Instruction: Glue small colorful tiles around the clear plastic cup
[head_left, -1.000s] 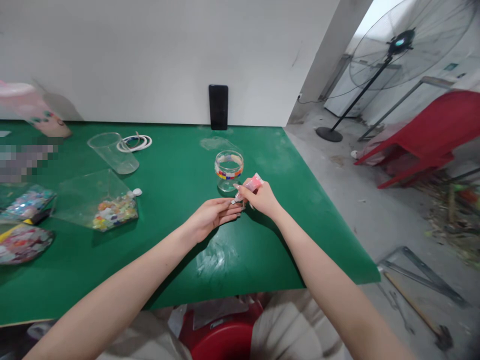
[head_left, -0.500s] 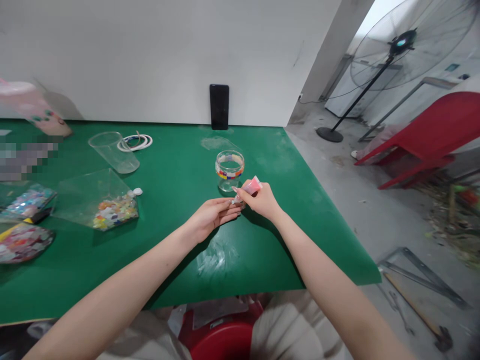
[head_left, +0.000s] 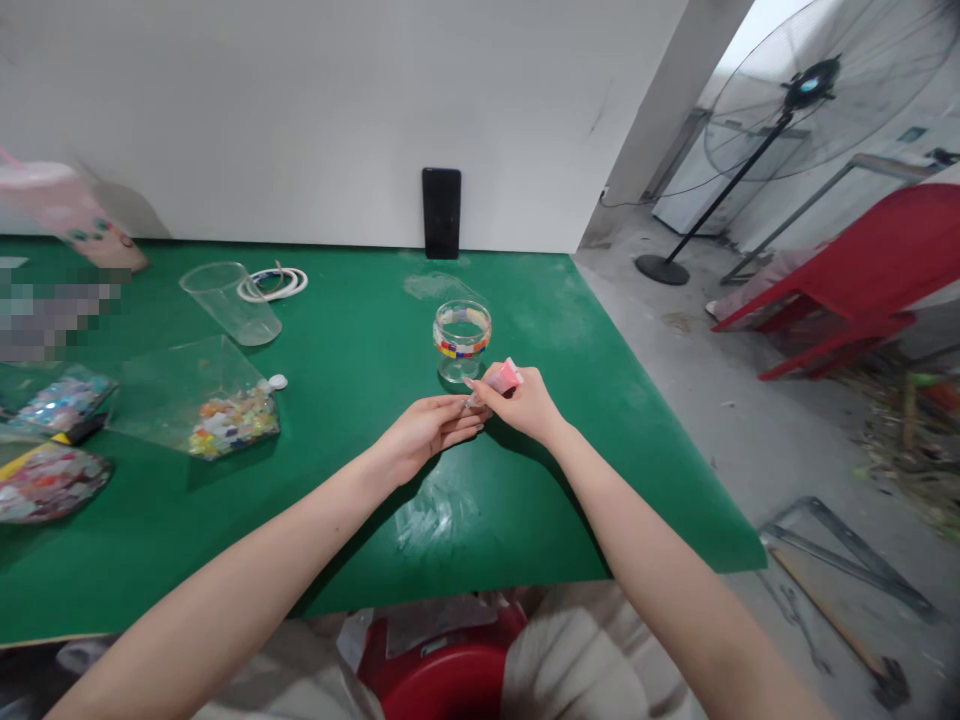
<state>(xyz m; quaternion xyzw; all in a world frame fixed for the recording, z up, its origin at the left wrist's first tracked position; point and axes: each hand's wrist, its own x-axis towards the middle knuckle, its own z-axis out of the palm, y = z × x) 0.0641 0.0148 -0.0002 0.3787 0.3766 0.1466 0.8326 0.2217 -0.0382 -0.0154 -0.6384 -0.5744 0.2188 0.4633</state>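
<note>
My right hand [head_left: 529, 405] is closed around a small squeeze tube [head_left: 505, 376], clear with a pink crimped end. The tube's narrow tip points down and left to the fingertips of my left hand [head_left: 431, 432]. The left fingers are pressed together; whatever lies in their pinch is too small to make out. Just behind both hands, a footed glass bowl [head_left: 455, 370] stands upright on the green table. Around its middle runs a band of colored tiles [head_left: 461, 350] in red, yellow, blue, orange and white.
Bags of colored pieces [head_left: 236, 420] lie to the left, with a small white cap [head_left: 277, 382] beside one. Behind are a tipped clear cup [head_left: 232, 305], white rings [head_left: 289, 285] and a pink tumbler [head_left: 82, 215]. A phone [head_left: 442, 213] leans on the white wall.
The view has shifted very slightly. The tube tilts a little lower in my right hand, its tip still at the left fingertips; the bowl has not moved.
</note>
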